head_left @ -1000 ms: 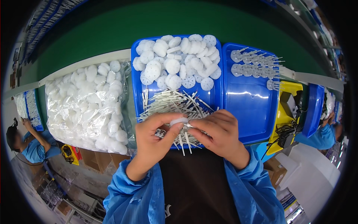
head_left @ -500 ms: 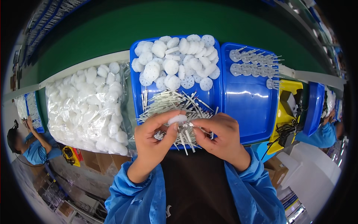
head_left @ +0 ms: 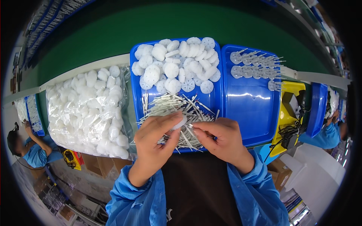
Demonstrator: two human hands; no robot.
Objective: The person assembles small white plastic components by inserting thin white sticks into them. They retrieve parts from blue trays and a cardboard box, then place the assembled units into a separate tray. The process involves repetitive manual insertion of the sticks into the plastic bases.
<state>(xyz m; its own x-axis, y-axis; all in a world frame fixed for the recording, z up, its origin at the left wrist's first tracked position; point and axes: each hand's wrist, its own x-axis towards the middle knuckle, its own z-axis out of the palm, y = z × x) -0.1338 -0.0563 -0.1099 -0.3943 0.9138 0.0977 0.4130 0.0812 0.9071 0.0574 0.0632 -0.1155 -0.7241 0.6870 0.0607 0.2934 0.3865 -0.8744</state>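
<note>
My left hand (head_left: pixel 154 136) pinches a white round plastic disc (head_left: pixel 181 123) between thumb and fingers, its face tilted. Close to its right, my right hand (head_left: pixel 223 138) has thumb and forefinger closed on a thin rod (head_left: pixel 191 125) with a pale tip. Whether the rod touches the disc I cannot make out. Both hands hover over a heap of thin white and metallic rods (head_left: pixel 169 105) in the near half of a blue tray (head_left: pixel 134 81). Several loose white discs (head_left: pixel 171 70) fill that tray's far half.
A second blue tray (head_left: pixel 249 113) adjoins on the right, with rows of discs bearing rods (head_left: pixel 250 71) at its far end. On the left lies a clear bag of white discs (head_left: pixel 86 109). Further right sit a yellow bin (head_left: pixel 298 87) and black cables (head_left: pixel 289 132). Another person (head_left: pixel 37 150) works far left.
The disc in my left hand has tipped from nearly flat to more on edge. My right fingers have shifted slightly, still beside it.
</note>
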